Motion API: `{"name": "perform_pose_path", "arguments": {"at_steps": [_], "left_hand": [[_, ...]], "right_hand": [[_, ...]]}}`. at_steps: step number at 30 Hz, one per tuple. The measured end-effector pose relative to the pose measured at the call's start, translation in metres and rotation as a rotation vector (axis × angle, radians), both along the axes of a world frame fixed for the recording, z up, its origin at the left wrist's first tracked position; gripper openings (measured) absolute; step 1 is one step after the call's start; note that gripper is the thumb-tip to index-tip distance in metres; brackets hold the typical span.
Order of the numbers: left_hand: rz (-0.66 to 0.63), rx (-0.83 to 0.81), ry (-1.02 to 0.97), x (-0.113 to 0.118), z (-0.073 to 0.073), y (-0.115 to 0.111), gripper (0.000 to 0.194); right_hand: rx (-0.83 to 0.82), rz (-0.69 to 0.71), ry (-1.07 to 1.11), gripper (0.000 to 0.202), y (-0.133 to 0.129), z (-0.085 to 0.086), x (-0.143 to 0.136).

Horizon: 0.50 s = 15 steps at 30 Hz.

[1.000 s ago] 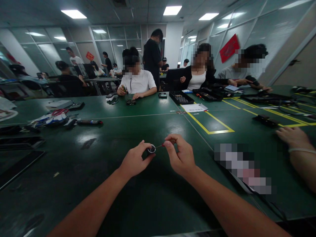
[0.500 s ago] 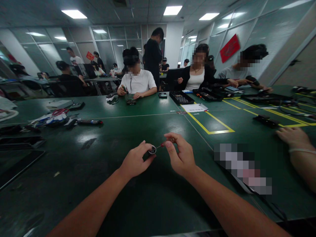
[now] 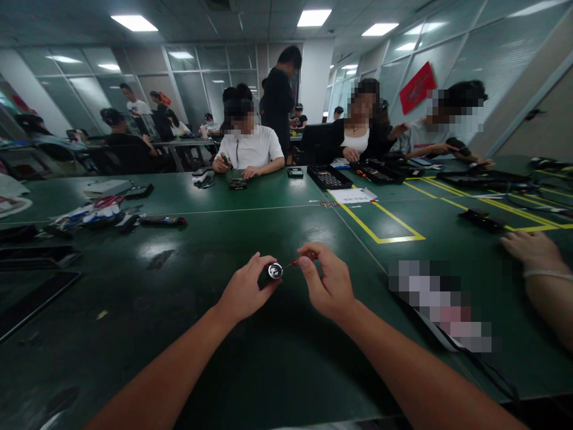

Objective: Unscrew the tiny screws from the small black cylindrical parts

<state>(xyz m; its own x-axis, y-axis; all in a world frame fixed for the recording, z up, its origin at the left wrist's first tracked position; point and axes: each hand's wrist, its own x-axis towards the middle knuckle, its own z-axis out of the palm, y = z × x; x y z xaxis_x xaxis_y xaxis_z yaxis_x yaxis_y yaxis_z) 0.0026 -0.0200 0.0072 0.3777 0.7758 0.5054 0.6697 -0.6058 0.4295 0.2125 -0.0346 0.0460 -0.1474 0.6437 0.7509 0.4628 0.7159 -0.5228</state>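
Between thumb and fingers, my left hand (image 3: 248, 286) grips a small round black part with a silvery rim (image 3: 274, 271). Its open-looking end faces me, with light-coloured detail inside. My right hand (image 3: 329, 278) is closed around the reddish handle of a small screwdriver (image 3: 295, 263). The thin shaft points left at the round part's edge; whether the tip touches it I cannot tell. Both hands are held above the green table (image 3: 277, 370).
A co-worker's hand (image 3: 532, 248) rests on the table at right. Nearby lies a blurred-out flat item (image 3: 441, 307) with a cable. Gloves (image 3: 101, 215) and a dark pen-like tool (image 3: 162, 221) lie at left. Black trays (image 3: 329, 177) and yellow tape (image 3: 380, 224) are farther back.
The round part has turned in my left hand, so its inside faces me more. The screwdriver shaft now lies at its outer edge rather than reaching toward its opening.
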Motion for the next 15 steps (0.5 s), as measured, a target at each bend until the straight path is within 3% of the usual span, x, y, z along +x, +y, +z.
{"name": "perform_pose_path", "arguments": {"at_steps": [15], "left_hand": [[-0.004, -0.079, -0.244, -0.003, -0.0041, 0.0102, 0.032]], "right_hand": [[-0.04, 0.004, -0.077, 0.02, -0.0005, -0.0026, -0.0058]]}}
